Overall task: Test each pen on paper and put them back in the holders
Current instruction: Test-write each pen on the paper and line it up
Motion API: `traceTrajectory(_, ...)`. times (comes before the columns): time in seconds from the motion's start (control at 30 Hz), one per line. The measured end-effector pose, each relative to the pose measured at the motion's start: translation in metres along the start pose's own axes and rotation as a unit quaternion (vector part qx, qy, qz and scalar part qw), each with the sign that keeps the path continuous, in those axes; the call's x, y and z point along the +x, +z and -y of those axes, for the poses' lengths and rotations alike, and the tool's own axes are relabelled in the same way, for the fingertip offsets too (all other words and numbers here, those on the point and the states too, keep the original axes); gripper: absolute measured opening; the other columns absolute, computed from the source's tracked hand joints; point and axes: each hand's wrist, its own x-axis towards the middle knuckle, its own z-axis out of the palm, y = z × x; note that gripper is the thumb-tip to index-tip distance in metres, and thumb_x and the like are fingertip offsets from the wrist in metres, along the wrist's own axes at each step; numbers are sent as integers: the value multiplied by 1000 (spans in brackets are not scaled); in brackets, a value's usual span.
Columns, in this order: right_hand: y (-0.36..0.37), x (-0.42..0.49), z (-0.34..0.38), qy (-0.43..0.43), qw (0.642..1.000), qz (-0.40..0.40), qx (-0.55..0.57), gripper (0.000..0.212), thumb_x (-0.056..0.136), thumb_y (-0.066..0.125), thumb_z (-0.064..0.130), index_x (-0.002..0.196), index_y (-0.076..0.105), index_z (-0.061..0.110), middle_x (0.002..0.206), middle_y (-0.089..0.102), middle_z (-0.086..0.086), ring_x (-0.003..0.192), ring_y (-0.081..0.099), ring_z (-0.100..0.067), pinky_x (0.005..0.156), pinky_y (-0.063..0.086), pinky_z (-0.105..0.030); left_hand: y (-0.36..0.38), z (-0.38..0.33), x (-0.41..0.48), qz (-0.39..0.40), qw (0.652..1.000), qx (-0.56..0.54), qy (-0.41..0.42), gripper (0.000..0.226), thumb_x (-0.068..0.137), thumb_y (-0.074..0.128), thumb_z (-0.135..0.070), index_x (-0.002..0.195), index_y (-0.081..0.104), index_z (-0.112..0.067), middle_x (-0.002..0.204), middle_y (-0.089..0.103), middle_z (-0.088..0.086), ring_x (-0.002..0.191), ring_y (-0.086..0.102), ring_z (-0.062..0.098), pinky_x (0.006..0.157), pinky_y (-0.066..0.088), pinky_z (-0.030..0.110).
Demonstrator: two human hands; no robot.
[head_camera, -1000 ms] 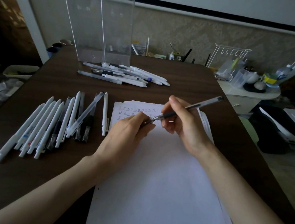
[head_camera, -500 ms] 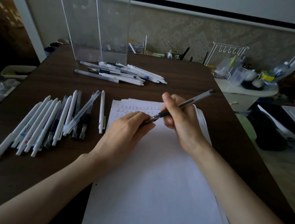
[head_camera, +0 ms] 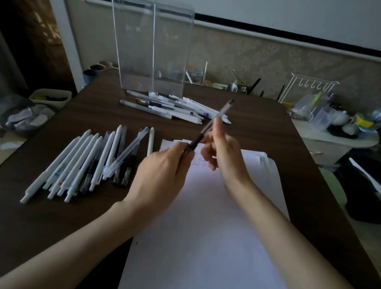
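Both hands hold one clear-barrelled pen (head_camera: 216, 117) with a black grip, raised above the top of the white paper (head_camera: 217, 231). My left hand (head_camera: 161, 176) pinches its lower tip end; whether a cap is between those fingers is hidden. My right hand (head_camera: 224, 153) grips the barrel, which points up and away. A row of white and black pens (head_camera: 86, 162) lies left of the paper. A second heap of pens (head_camera: 174, 107) lies in front of two tall clear holders (head_camera: 148, 45) at the table's far side. Small written marks at the paper's top are mostly covered by my hands.
The dark wooden table (head_camera: 270, 130) carries everything. A low side table (head_camera: 337, 136) with cups and a wire rack stands at the right. Bins and bags sit on the floor at the left (head_camera: 27, 114). A black case (head_camera: 376, 188) lies on the floor right.
The pen has swung from lying nearly flat to steeply upright, and both hands have lifted off the paper. The camera has tipped up a little.
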Motion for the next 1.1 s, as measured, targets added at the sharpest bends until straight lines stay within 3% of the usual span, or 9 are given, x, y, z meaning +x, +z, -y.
traceTrajectory(0.13, -4, 40, -3, -29, 982, -30, -184, 33, 96, 49, 33, 94, 62, 3, 71, 61, 0, 58, 53, 0, 58, 40, -18, -36, 24, 1, -42, 991, 99, -78, 16, 92, 51, -23, 79, 57, -16, 64, 48, -10, 55, 50, 10, 49, 35, 20)
traceTrajectory(0.23, 7, 71, -6, -111, 943, -16, -313, 15, 94, 52, 14, 93, 65, 6, 87, 63, -2, 81, 57, -14, 70, 41, -27, -51, 41, -11, -31, 968, 216, -124, 22, 90, 51, -28, 83, 65, -12, 85, 52, 2, 80, 51, 21, 70, 42, 36)
traceTrajectory(0.33, 25, 98, -13, -170, 894, 4, -414, 15, 92, 52, 7, 100, 65, 7, 106, 60, -8, 102, 51, -22, 84, 37, -29, -50, 43, -16, -2, 940, 286, -185, 28, 88, 55, -33, 105, 65, -14, 117, 50, 13, 108, 47, 30, 89, 38, 45)
traceTrajectory(0.47, 38, 115, -19, -178, 852, 0, -492, 13, 93, 51, 13, 99, 62, 9, 108, 62, -6, 103, 49, -25, 82, 43, -36, -44, 49, -16, 86, 949, 253, -169, 54, 91, 43, -45, 142, 30, -29, 149, 25, 8, 136, 25, 26, 110, 22, 44)
traceTrajectory(0.67, 35, 116, -27, -160, 821, 7, -549, 13, 94, 54, 20, 96, 62, 11, 105, 61, -4, 105, 49, -22, 85, 42, -35, -40, 58, -17, 163, 947, 254, -110, 54, 98, 28, -38, 146, 3, -43, 157, 5, -4, 143, 5, 17, 116, 10, 46)
traceTrajectory(0.83, 21, 100, -19, -152, 835, -10, -529, 10, 93, 56, 18, 96, 59, 9, 99, 63, -7, 95, 57, -24, 82, 48, -40, -41, 52, -16, 159, 956, 234, -69, 53, 89, 21, -47, 140, 34, -40, 155, 16, -5, 143, 13, 19, 112, 5, 52)
traceTrajectory(0.93, 4, 82, -16, -144, 857, -13, -495, 9, 94, 55, 14, 99, 57, 7, 101, 62, -8, 88, 58, -22, 74, 49, -39, -38, 49, -17, 167, 953, 233, -93, 68, 84, 8, -63, 140, 35, -36, 155, 16, -8, 142, 11, 15, 113, 2, 50)
traceTrajectory(1.0, -9, 68, -16, -162, 862, -9, -480, 16, 94, 52, 7, 109, 56, 7, 107, 59, -8, 88, 56, -22, 69, 44, -35, -37, 49, -16, 165, 947, 253, -105, 66, 86, 19, -67, 141, 34, -33, 153, 20, -7, 141, 15, 15, 113, 4, 50)
traceTrajectory(1.1, -28, 42, -14, -184, 865, 15, -466, 42, 91, 46, -6, 131, 47, 10, 117, 49, -10, 90, 58, -27, 70, 46, -41, -39, 48, -15, 152, 944, 268, -119, 52, 91, 41, -49, 138, 37, -29, 151, 27, -3, 138, 25, 17, 113, 12, 50)
